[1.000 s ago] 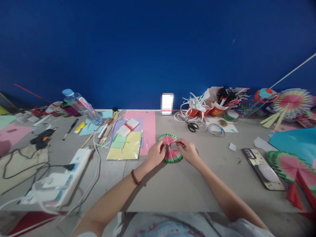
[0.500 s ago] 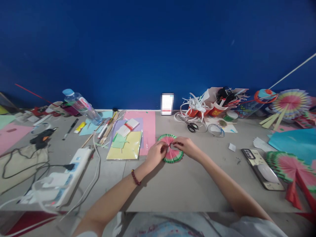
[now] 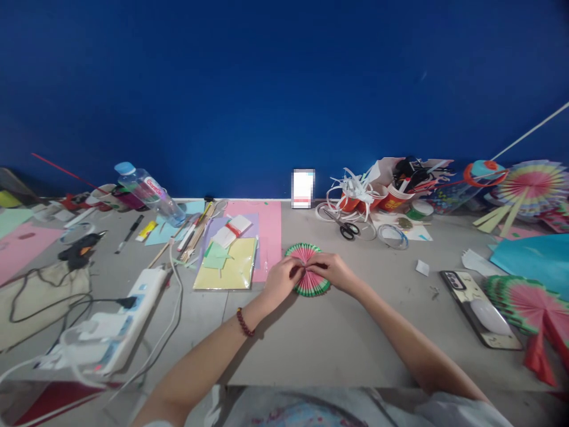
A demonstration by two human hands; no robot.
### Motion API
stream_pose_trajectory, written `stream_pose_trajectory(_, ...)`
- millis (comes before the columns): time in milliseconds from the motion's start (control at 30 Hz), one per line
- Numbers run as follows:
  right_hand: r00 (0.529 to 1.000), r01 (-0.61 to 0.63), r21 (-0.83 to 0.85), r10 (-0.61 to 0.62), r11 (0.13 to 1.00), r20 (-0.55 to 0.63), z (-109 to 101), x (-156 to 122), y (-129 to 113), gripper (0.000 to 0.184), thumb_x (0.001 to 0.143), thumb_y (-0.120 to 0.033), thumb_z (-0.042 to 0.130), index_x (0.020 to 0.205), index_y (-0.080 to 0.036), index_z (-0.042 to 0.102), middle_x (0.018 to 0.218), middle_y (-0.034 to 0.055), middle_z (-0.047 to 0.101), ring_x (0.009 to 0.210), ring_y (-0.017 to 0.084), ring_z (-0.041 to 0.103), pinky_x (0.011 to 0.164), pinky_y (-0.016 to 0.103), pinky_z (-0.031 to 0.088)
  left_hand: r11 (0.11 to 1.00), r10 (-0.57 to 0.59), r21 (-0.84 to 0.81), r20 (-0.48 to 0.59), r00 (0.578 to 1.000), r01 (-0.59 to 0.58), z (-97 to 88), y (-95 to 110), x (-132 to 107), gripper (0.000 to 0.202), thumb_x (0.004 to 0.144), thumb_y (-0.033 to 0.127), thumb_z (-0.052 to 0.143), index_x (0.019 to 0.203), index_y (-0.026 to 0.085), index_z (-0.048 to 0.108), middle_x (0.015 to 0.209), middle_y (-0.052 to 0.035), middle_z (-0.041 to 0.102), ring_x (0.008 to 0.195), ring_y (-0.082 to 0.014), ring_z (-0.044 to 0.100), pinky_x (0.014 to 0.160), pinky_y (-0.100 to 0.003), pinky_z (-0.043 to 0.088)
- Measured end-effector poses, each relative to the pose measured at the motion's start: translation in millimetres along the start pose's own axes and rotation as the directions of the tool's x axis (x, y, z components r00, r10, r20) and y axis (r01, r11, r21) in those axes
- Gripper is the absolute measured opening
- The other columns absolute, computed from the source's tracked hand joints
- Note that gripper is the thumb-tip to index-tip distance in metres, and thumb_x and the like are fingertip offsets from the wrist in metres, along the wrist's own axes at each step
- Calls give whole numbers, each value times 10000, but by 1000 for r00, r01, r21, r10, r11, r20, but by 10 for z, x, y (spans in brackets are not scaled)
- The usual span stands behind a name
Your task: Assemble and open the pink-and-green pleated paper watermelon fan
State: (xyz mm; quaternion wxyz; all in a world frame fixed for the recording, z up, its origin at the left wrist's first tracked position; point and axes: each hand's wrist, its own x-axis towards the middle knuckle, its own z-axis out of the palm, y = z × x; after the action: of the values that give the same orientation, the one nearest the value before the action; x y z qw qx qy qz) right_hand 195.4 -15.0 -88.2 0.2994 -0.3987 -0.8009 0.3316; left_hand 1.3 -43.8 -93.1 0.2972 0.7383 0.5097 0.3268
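Observation:
A round pleated paper rosette (image 3: 312,288), pink with a green rim, lies spread in a full circle on the grey table. My left hand (image 3: 284,279) is closed in a pinch at its centre from the left. My right hand (image 3: 334,271) comes in from the right, its fingertips pinched at the same spot and nearly meeting those of the left. The fingers hide most of the centre, so any small piece between them cannot be made out. A dark red bead bracelet (image 3: 245,322) circles my left wrist.
Left of the hands lie packed yellow paper (image 3: 226,274), a power strip (image 3: 137,314) and a water bottle (image 3: 153,193). Scissors (image 3: 348,229) and cups of tools (image 3: 395,198) stand behind. A phone (image 3: 478,308) with a mouse and a watermelon-coloured paper fan (image 3: 528,296) lie right.
My right hand has moved slightly left and down, bringing its fingertips to the rosette's centre against my left fingers. The view has shifted slightly.

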Motion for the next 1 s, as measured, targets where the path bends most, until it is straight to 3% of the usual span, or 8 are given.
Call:
stream_pose_trajectory(233, 963, -245, -49, 237, 968, -130, 157, 23, -52, 124, 802, -254, 573, 764, -197, 676, 645, -8, 668, 553, 121, 576, 541, 220, 433, 994, 71, 81, 67, 995, -76, 22, -27, -12, 119, 857, 142, 523, 900, 190, 623, 948, -51, 662, 862, -181, 628, 752, -286, 488)
stream_pose_trajectory(467, 946, -290, -130, 263, 948, -190, 180, 12, -142, 117, 777, -219, 533, 718, -204, 633, 608, -16, 630, 530, 119, 549, 525, 217, 397, 942, 136, 296, 90, 987, -157, -66, 12, -29, 146, 913, 192, 461, 930, 192, 606, 937, -48, 647, 755, -161, 625, 638, -252, 453)
stream_pose_trajectory(633, 950, -283, -233, 240, 930, -198, 204, -12, -170, 112, 788, -215, 538, 755, -207, 645, 681, 13, 654, 606, 145, 573, 548, 230, 367, 878, 259, 409, 26, 965, -247, -41, -1, -21, 146, 919, 209, 460, 885, 184, 600, 910, -45, 654, 782, -162, 631, 630, -248, 457)
stream_pose_trajectory(800, 974, -209, -288, 173, 935, -144, 252, -25, -156, 212, 791, -137, 500, 861, -228, 678, 879, 41, 699, 776, 164, 615, 631, 230, 400, 888, 342, 338, -35, 939, -311, -37, -5, -1, 194, 956, 228, 410, 952, 193, 601, 1132, -55, 645, 906, -154, 641, 707, -251, 490)
stream_pose_trajectory(900, 987, -135, -230, 111, 964, -114, 249, -13, -148, 228, 772, -113, 497, 863, -224, 674, 848, 38, 679, 753, 156, 596, 651, 236, 422, 931, 304, 225, -38, 952, -289, -47, -35, 14, 196, 961, 249, 416, 956, 201, 607, 1037, -42, 667, 894, -154, 639, 731, -257, 494)
stream_pose_trajectory(1000, 991, -94, -64, 87, 994, -97, 228, 0, -134, 150, 780, -162, 524, 809, -206, 665, 759, 27, 633, 655, 135, 547, 615, 238, 423, 971, 228, 75, -36, 973, -225, -55, -60, 35, 156, 944, 263, 469, 931, 202, 611, 935, -33, 671, 868, -156, 630, 759, -267, 492)
